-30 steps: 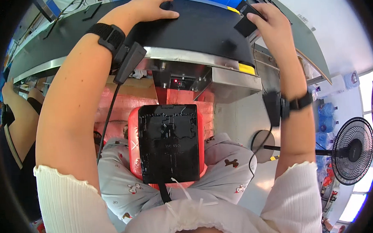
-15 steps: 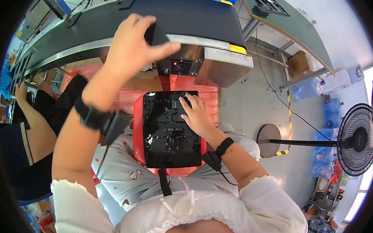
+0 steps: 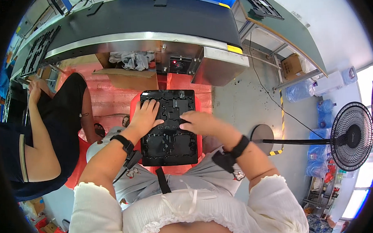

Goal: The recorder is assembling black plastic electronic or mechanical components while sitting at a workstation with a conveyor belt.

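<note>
A black moulded plastic tray (image 3: 169, 152) with shaped recesses lies in front of my lap, over a red stool (image 3: 134, 102). My left hand (image 3: 144, 118) rests on its upper left part, fingers spread and pointing away from me. What lies beneath that palm is hidden. My right hand (image 3: 201, 123) reaches in over the tray's right edge. Its thumb and forefinger are apart, close to a flat black piece (image 3: 180, 105) in the upper right of the tray. The other right fingers are partly hidden.
Beyond the tray runs a black conveyor belt (image 3: 183, 20) carrying flat dark pieces (image 3: 162, 0). Below it is an open cardboard box (image 3: 127, 79). Another person (image 3: 51, 137) sits at left. A standing fan (image 3: 351, 131) and a green table (image 3: 303, 38) are at right.
My left hand has come down from the belt onto the tray. The dark block beside it has left the belt. My right hand has drawn back slightly toward me. The belt's pieces have shifted right.
</note>
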{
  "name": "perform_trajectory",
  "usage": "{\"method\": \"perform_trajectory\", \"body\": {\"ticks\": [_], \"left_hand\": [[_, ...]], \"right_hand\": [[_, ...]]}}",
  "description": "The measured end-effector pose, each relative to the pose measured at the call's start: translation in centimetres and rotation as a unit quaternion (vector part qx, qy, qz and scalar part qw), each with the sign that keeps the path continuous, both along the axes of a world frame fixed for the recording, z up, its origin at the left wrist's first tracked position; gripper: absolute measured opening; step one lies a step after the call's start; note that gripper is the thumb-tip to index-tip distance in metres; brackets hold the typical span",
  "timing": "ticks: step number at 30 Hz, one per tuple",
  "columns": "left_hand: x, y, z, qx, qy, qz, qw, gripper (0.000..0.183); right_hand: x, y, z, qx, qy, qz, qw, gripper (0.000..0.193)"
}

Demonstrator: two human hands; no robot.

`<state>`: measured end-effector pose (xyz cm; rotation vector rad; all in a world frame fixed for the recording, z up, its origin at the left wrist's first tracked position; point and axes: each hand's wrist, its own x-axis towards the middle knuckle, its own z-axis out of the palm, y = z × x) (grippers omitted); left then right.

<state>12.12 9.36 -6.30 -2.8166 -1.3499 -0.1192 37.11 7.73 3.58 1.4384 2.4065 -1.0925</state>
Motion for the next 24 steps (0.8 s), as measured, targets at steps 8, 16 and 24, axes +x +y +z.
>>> {"method": "perform_trajectory", "body": {"ticks": [8,16,24], "left_hand": [[0.1,-3.2,-2.2,-0.053,-0.050,0.050,0.996,0.076],[2.0,-2.8,0.8,-0.096,-0.019,0.064,0.993,0.079],[-1.2,11.4,18.0,0.184,-0.362,-0.071,0.911,0.035]], "right_hand": [[1.9,13.0,18.5,0.120,0.322,-0.103,0.933,0.041],[2.9,30.0,15.3,0.557,-0.030,-0.136,0.818,0.062],[7.9,32.1,18.4,0.291,-0.149,-0.078,0.942,0.057]]}}
